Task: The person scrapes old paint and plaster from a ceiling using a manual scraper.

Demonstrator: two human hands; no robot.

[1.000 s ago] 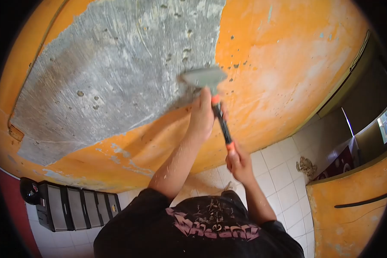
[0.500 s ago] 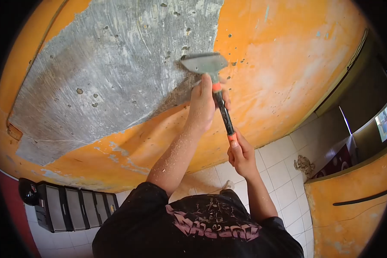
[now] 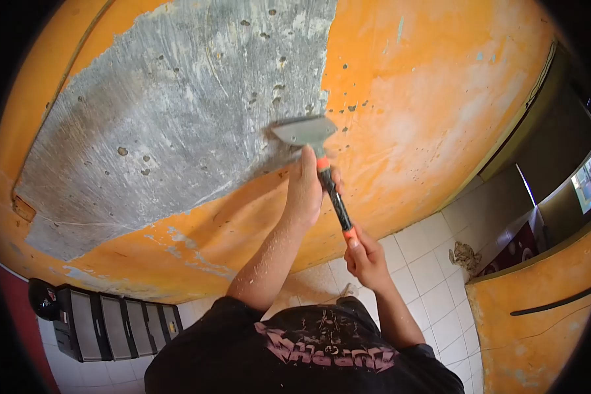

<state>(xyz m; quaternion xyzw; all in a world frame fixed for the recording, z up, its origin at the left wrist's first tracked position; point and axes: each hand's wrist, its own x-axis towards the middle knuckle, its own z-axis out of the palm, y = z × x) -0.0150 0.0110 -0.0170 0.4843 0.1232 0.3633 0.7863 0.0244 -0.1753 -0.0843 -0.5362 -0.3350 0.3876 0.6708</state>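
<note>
A long-handled scraper (image 3: 305, 132) with a wide metal blade lies against the wall, where bare grey plaster (image 3: 171, 111) meets orange paint (image 3: 427, 111). My left hand (image 3: 305, 184) is closed round the upper handle just below the blade, thumb laid along the neck. Lower down, my right hand (image 3: 366, 259) grips the orange end of the black handle. Pale flakes cling to my left forearm. Small dark pits dot the wall around the blade.
A black drawer unit (image 3: 115, 322) stands at the lower left with a dark helmet-like object (image 3: 44, 299) beside it. A crumpled cloth (image 3: 464, 256) lies on the tiled floor (image 3: 433, 269). At the right is a low orange wall (image 3: 538, 335). A cable (image 3: 79, 49) runs down the left wall.
The scraper and both hands have moved down the wall, toward my body, with the blade shifting slightly left. Both hands keep their hold on the handle.
</note>
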